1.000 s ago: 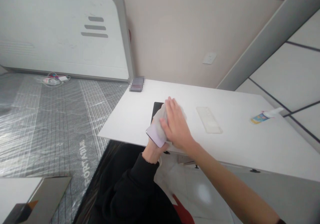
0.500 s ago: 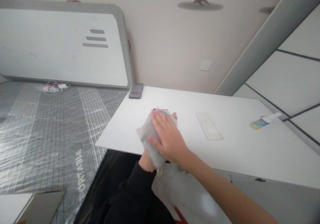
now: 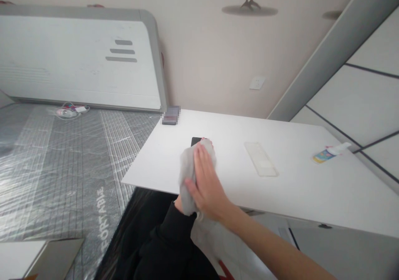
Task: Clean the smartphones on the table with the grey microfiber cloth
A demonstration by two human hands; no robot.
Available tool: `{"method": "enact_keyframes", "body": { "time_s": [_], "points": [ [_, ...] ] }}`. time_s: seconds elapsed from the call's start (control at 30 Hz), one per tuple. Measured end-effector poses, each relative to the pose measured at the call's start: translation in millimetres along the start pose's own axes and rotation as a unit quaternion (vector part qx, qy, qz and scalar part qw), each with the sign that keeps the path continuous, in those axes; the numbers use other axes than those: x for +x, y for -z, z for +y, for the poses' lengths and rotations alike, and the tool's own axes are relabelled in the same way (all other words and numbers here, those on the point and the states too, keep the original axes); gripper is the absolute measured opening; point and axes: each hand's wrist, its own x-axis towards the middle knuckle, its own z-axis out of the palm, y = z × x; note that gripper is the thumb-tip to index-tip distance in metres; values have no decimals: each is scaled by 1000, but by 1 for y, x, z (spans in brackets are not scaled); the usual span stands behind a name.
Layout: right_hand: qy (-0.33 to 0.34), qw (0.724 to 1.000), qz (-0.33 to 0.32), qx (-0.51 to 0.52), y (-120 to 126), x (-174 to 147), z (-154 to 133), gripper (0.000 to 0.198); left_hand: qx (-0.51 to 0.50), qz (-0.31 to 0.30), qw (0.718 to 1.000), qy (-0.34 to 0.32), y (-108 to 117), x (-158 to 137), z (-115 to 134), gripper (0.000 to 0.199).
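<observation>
A light grey cloth (image 3: 187,169) is draped over a thin dark smartphone (image 3: 195,140), and only the phone's far corner shows past the cloth. From below, my left hand (image 3: 178,204) supports the phone; most of that hand is hidden, with just the wrist and some fingertips visible. My right hand (image 3: 207,180) lies on top, its fingers together, pressing the cloth against the phone. Right of my hands, a clear phone case (image 3: 261,159) lies flat on the white table (image 3: 224,126).
A spray bottle (image 3: 330,152) lies on its side at the table's right. A small blurred box (image 3: 171,115) sits at the far left corner. Left of the table is a plastic-wrapped mattress (image 3: 77,155) with a bundled cable (image 3: 71,111) by the headboard (image 3: 81,63).
My right hand has slid slightly down and the cloth has bunched narrower around the phone. The phone's dark corner now shows more beyond the cloth.
</observation>
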Motion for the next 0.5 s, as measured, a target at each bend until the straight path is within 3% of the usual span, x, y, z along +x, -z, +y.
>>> {"method": "enact_keyframes", "body": {
  "time_s": [0.07, 0.1, 0.17, 0.27, 0.37, 0.43, 0.5],
  "points": [
    [42, 998, -28, 44, -3, -5, -8, 86, 31, -5, 998, -47, -3, -4, 1, 73],
    [26, 996, -23, 79, -4, -3, -10, 84, 48, -12, 997, -60, -4, -5, 3, 71],
    [-73, 981, 21, 180, -2, 7, -8, 83, 97, -32, 992, -73, -7, -2, 10, 61],
    [-217, 895, 65, 384, 5, 32, 5, 88, 135, -49, 986, -87, -13, 11, 26, 47],
    [-233, 808, 57, 538, 13, 45, 19, 79, 244, -96, 952, -158, -20, 25, 41, 45],
    [-230, 780, 52, 580, 17, 47, 27, 70, 327, -119, 915, -205, -24, 33, 47, 44],
    [-254, 763, 58, 591, 19, 45, 35, 58, 348, -108, 902, -231, -25, 39, 49, 44]
  ]
}}
